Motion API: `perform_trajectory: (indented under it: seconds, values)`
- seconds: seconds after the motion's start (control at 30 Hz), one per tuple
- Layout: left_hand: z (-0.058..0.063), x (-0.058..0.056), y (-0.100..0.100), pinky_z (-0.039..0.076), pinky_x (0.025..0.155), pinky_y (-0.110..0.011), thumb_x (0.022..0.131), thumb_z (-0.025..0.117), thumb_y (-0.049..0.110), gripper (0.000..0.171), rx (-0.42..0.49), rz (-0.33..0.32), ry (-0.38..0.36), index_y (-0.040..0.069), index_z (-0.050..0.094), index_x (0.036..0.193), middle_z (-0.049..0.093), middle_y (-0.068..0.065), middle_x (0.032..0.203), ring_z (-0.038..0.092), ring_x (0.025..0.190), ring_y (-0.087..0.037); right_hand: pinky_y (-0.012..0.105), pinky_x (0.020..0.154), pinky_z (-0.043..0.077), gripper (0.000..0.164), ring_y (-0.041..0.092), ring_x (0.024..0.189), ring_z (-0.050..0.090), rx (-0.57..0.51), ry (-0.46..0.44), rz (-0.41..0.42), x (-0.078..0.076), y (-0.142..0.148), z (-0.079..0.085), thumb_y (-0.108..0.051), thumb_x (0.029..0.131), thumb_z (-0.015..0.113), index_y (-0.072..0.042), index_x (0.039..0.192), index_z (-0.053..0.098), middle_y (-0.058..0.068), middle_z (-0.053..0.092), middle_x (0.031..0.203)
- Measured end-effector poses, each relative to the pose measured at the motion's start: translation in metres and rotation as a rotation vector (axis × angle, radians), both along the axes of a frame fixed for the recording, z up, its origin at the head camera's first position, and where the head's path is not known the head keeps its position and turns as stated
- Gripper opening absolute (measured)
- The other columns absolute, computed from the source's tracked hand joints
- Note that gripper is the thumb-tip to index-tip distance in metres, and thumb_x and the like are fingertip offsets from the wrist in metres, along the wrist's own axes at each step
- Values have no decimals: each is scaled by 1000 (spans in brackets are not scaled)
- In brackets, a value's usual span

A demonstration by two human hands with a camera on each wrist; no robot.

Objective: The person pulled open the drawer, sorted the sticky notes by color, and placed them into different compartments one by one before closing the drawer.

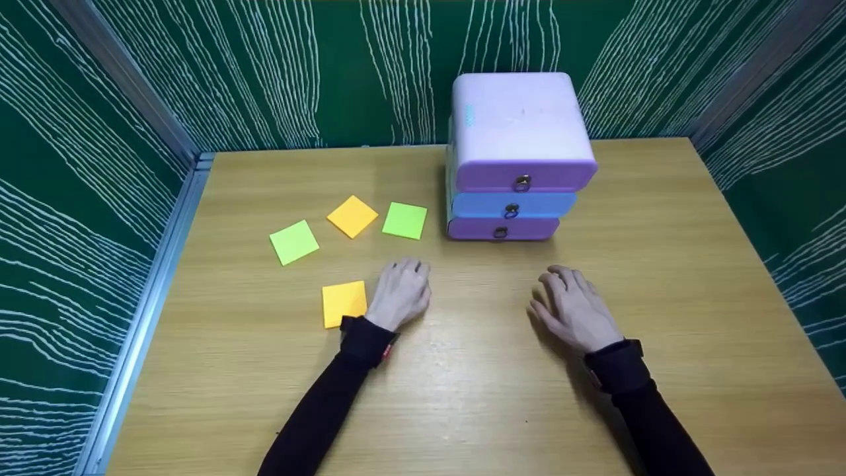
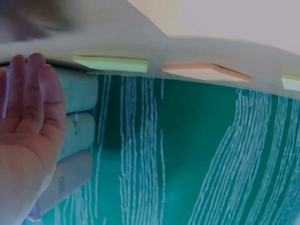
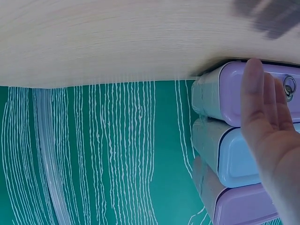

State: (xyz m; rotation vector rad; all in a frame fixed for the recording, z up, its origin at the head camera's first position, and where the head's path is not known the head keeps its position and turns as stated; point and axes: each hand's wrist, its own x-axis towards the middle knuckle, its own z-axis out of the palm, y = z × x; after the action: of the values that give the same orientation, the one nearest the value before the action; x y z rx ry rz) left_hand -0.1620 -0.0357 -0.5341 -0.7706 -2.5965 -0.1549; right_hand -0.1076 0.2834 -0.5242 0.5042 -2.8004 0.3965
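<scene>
My left hand (image 1: 400,294) is held over the table with relaxed fingers and nothing in it. Closest to it lies an orange sticky-note pad (image 1: 344,302), partly covered by the wrist strap. Farther back are a green pad (image 1: 404,220), a second orange pad (image 1: 352,217) and another green pad (image 1: 294,242). My right hand (image 1: 576,309) is also without any object, its fingers loosely bent, in front of a small three-drawer box (image 1: 522,119). In the right wrist view its drawers, purple, blue (image 3: 239,159) and purple, appear upside down behind the hand.
The wooden table (image 1: 462,396) is bounded at the back and sides by green walls (image 1: 396,66) with white wavy lines. A metal rail (image 1: 149,297) runs along the left edge. Each drawer front carries a ring pull (image 1: 522,184).
</scene>
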Motion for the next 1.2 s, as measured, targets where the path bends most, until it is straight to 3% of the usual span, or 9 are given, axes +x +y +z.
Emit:
perform_trajectory:
  seconds: [0.2,0.47,0.6,0.77,0.93,1.2]
  values:
    - [7,-15,-9,51,66,-38,80,59,18,24,16,78,-94,4,62,99,67,-10,89,64,81,-26,51,93,45,45,33,113,51,-15,25,25,1,-2,1,-35,83,66,-5,116,56,18,54,125]
    - [17,-61,-13,52,79,-43,80,59,20,46,-19,171,-296,-1,52,121,63,-16,107,62,96,-31,52,95,43,46,33,114,51,-24,24,60,0,-8,5,-37,84,65,-4,115,57,17,54,124]
    - [16,-83,-13,50,87,-43,80,58,17,54,-86,189,-333,-1,47,129,60,-16,119,60,107,-30,51,96,43,47,34,114,52,-11,27,73,1,-11,4,-37,83,65,-3,115,57,19,54,124]
    - [17,-102,-10,47,93,-44,75,63,13,66,-121,174,-348,1,41,136,53,-15,134,54,120,-30,51,98,43,48,34,115,51,9,1,71,2,-13,5,-38,84,64,-3,117,57,19,54,125]
    - [17,-114,-7,44,97,-45,70,69,12,70,-142,194,-411,5,43,134,52,-13,134,51,122,-30,51,99,42,47,34,115,51,18,-24,74,4,-14,5,-37,85,63,-4,117,56,18,53,126]
    - [27,-118,-1,42,97,-43,68,75,18,68,-244,239,-479,8,48,129,56,-10,125,52,118,-28,50,99,42,43,34,114,51,17,-31,86,4,-12,8,-36,85,64,-5,115,55,18,54,124]
